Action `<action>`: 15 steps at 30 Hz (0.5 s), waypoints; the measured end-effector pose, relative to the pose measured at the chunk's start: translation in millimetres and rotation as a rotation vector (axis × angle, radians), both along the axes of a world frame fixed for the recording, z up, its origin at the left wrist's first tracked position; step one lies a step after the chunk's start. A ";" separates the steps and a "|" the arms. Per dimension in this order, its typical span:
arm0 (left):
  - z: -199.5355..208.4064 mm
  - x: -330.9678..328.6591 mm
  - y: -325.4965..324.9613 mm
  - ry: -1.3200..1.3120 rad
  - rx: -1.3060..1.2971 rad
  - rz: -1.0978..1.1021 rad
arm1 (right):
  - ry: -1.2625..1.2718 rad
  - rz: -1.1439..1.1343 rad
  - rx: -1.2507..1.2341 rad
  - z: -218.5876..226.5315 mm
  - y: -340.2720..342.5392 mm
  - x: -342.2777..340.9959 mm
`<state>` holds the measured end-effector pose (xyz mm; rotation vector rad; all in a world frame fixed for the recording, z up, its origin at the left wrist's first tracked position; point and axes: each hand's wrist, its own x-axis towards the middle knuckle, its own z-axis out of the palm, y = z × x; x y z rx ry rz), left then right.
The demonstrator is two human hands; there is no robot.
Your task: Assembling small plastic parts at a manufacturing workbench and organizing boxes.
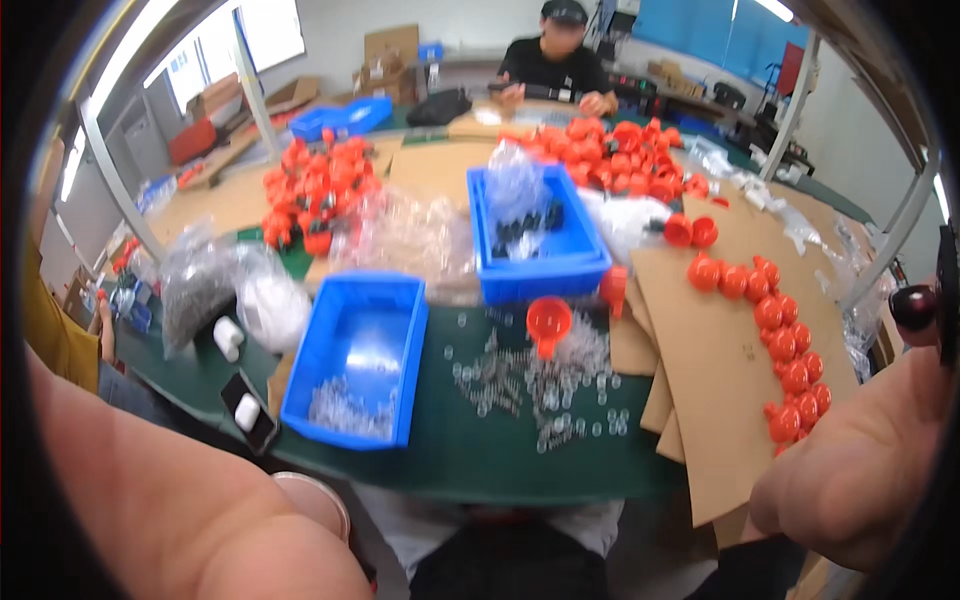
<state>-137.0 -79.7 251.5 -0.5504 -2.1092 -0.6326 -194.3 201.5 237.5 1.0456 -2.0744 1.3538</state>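
Note:
Large and close at the lower left is my bare left arm [190,500], running up to the picture's rim; the fingers do not show. My right hand [860,455] is raised close at the right rim, its fingers mostly hidden, near a shiny dark rounded thing [912,306] that I cannot make out. Neither hand visibly touches the work on the green table [480,465]. An orange-red cup-shaped part [549,322] lies before me among small springs [490,380] and clear rings [560,420]. A blue bin [355,290] to its left holds small clear pieces [350,410].
Another blue bin [545,270] holds black parts and a plastic bag. Orange-red parts form a left heap [320,190], a far heap [620,155] and rows [785,340] on cardboard [700,400]. A phone [262,425] lies left. A person [555,65] sits opposite; another's yellow sleeve [60,330] shows left.

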 end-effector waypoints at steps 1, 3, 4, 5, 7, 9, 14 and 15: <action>5.4 2.8 2.2 0.022 0.005 -0.013 | 0.008 -0.031 -0.005 4.0 4.4 8.5; 13.7 13.4 1.9 0.147 0.016 0.000 | 0.066 -0.057 -0.025 21.1 10.7 14.7; 12.5 24.3 -1.2 0.210 0.021 0.037 | 0.084 -0.059 -0.034 26.4 8.4 18.2; 13.1 26.8 -4.5 0.274 0.019 0.076 | 0.105 -0.068 -0.047 31.3 8.1 16.3; 8.0 40.2 -5.1 0.384 0.018 0.183 | 0.131 -0.081 -0.065 38.4 8.9 23.3; -11.1 55.1 0.4 0.290 0.028 0.213 | 0.070 -0.038 -0.031 32.2 11.6 28.7; -109.4 76.6 33.4 -1.048 0.233 -0.010 | -0.698 0.516 0.724 -76.3 20.6 31.0; -129.5 88.0 35.7 -1.210 0.254 -0.087 | -0.728 0.532 0.744 -108.3 23.4 37.5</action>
